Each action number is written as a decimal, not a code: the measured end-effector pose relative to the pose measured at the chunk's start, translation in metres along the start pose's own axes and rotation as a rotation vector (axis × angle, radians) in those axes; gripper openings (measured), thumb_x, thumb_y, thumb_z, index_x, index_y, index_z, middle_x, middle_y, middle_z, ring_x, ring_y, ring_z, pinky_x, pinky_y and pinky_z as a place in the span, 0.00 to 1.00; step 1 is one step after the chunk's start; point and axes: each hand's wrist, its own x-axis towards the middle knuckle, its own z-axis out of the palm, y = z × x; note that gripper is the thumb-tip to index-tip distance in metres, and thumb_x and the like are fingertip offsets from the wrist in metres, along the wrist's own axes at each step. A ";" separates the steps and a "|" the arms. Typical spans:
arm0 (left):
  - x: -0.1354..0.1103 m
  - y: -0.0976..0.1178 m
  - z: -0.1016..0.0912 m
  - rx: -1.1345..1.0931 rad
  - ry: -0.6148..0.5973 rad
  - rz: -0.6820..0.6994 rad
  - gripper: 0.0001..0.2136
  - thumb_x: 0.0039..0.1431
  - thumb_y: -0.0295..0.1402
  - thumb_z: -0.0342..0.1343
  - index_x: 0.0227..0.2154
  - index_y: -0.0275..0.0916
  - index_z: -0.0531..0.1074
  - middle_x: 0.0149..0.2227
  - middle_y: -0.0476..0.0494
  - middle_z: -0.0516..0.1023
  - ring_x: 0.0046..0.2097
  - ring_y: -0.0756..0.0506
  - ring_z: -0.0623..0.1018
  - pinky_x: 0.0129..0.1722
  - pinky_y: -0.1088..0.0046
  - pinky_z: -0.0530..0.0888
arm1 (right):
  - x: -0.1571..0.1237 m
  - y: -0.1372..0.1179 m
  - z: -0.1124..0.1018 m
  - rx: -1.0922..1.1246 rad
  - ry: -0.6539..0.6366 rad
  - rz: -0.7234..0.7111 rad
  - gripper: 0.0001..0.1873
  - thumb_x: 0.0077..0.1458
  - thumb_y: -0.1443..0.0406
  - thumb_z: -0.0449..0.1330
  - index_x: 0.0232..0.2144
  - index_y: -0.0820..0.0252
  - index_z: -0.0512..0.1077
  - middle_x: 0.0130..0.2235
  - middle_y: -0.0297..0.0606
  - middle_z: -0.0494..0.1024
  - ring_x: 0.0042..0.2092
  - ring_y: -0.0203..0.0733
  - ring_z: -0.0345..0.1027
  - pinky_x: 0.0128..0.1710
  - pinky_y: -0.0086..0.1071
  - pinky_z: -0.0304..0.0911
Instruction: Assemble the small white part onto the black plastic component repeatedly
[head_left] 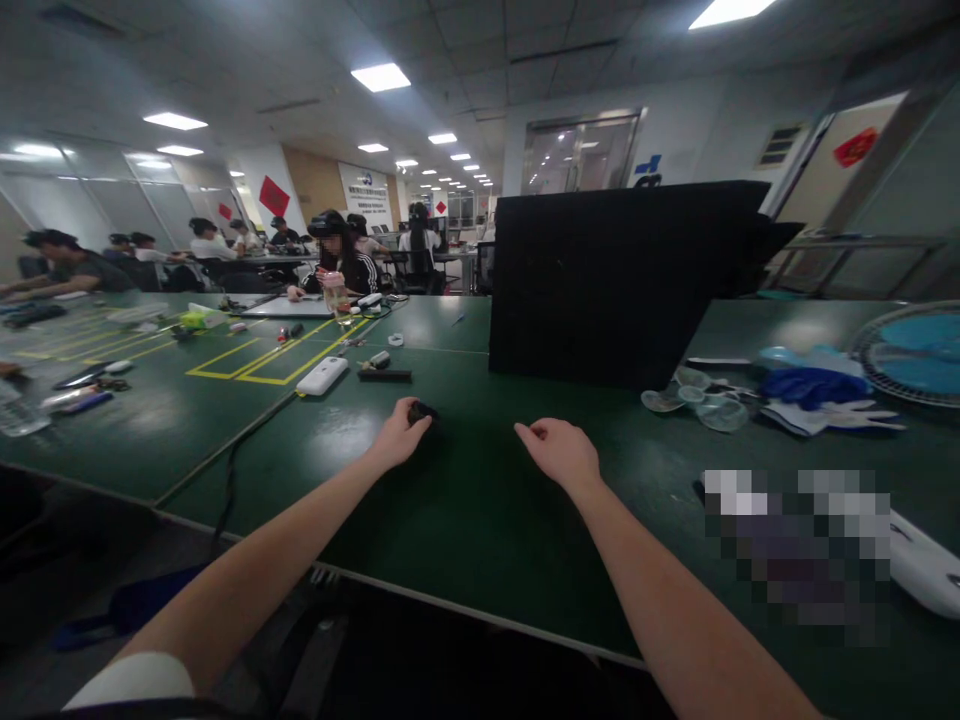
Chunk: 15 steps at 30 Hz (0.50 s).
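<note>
- Small black object [428,411], hard-looking: at the fingertips of the bare left hand [400,437], over the broad dark green smooth-topped table [465,500], left of its near middle; too small to identify.
- Table: spread beneath everything in reach, probably useful as a flat, steady ground for handwork.
- Large matte black box [600,290]: standing upright beyond the bare right hand [564,452], perhaps set back to leave room for 2 hands in front.
- Round blue disc with a dark wire rim [915,350]: at the far right, likely parked to the side, well apart from the hands.
- Blue and white fabric gloves [817,390]: heaped near clear curved plastic pieces [712,402], apparently just laid down loosely; worn on neither hand.
- Right hand: fingers loosely curled, thumb side toward the left hand; no held thing visible; impossible to tell whether thumb and fingertips meet.
- Left hand: thumb and fingers closed on the small black object, parted only by its thickness; seemingly a light pinch, suited to such a little piece.
- White rounded plastic device [322,376] and slim black bar [385,376]: beyond the left hand, untouched, perhaps kept within easy reach.
</note>
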 end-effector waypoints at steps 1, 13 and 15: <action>-0.001 0.012 0.010 0.024 -0.056 0.038 0.23 0.63 0.42 0.54 0.59 0.40 0.61 0.51 0.37 0.78 0.48 0.42 0.79 0.49 0.64 0.74 | 0.000 0.000 -0.003 0.019 0.035 0.012 0.25 0.60 0.42 0.53 0.37 0.54 0.77 0.32 0.39 0.79 0.30 0.43 0.72 0.27 0.34 0.66; -0.034 0.129 0.128 -0.055 -0.266 0.327 0.24 0.63 0.40 0.56 0.61 0.42 0.63 0.57 0.34 0.73 0.55 0.36 0.76 0.53 0.58 0.74 | 0.001 0.018 -0.030 0.257 0.519 0.094 0.36 0.63 0.39 0.40 0.29 0.57 0.75 0.28 0.41 0.78 0.30 0.44 0.69 0.30 0.34 0.59; -0.027 0.120 0.114 -0.133 -0.182 0.374 0.23 0.63 0.39 0.56 0.59 0.41 0.66 0.58 0.34 0.72 0.59 0.37 0.73 0.58 0.57 0.70 | -0.001 0.017 -0.032 0.260 0.503 0.008 0.34 0.63 0.40 0.43 0.33 0.58 0.77 0.32 0.42 0.79 0.33 0.44 0.71 0.32 0.35 0.61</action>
